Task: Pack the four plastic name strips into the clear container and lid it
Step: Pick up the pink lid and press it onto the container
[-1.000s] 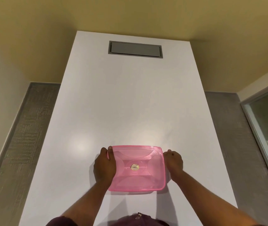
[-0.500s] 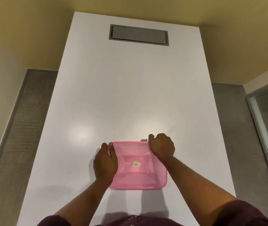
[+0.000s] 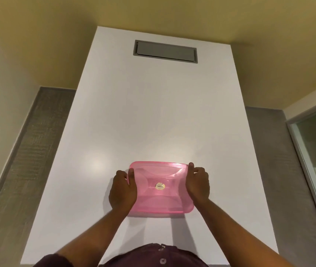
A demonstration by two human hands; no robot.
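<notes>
Presently, head view only. Pink translucent lid sat over the container on the white bench, close to the near edge and roughly centred between the bench's left and right edges. Container body was almost wholly hidden under the lid; could not confirm its walls. A small gold label showed at the lid's centre. Name strips: not discernible through the tinted plastic, so count unverified.

Left hand lay against the lid's left side, thumb on top near the far-left corner, the other fingers curled down over the rim. Right hand mirrored this on the right side, thumb tip at the far-right corner. Both sets of fingers were narrowly curled and clamped on the lid's edges, not spread; neither hand held anything else. A grey recessed panel sat near the bench's far edge, well apart from the work.

Judgement: step in hand appeared to be pressing the lid home; task nearly finished.

Risks noted:
- Pressure was concentrated at the far corners; the near edge had no hand on it and could stay unseated, leaving the lid only part-closed.
- Uneven push from one side could skew the lid on the rim or slide the whole container across the smooth bench.
- A strip standing proud inside would block closure; cannot tell from this view.
</notes>
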